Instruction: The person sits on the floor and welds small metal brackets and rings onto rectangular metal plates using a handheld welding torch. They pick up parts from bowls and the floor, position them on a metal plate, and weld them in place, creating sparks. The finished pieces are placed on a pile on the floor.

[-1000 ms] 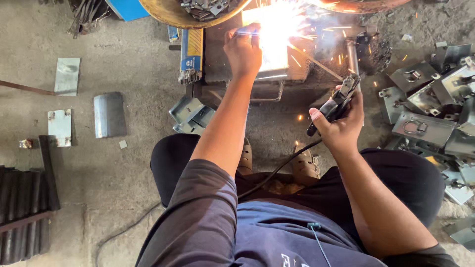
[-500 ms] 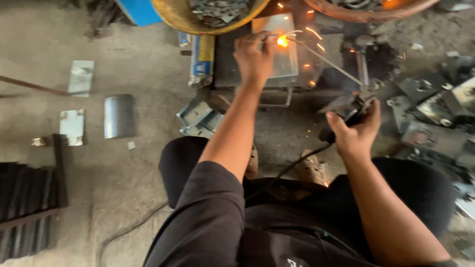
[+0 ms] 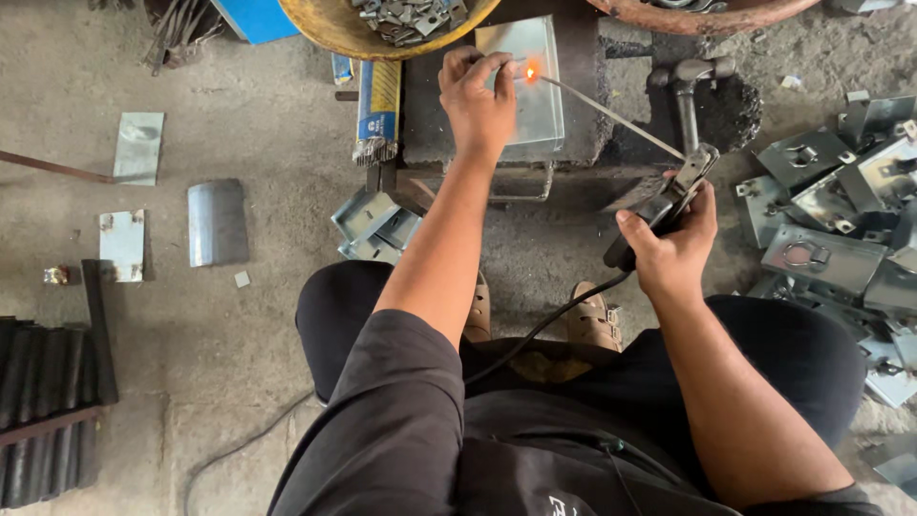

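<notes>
Metal plate [image 3: 535, 96] on block [image 3: 583, 105], brackets [image 3: 821, 210] right.

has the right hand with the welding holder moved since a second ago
Cannot tell: the camera shifted too. The right hand holds the electrode holder right of the metal plate, as before.

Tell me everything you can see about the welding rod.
The welding rod is thin, straight and grey, apparently metal. It slants from the holder in the right hand up-left to the plate, where its tip glows orange. The left hand is beside that tip.
</notes>
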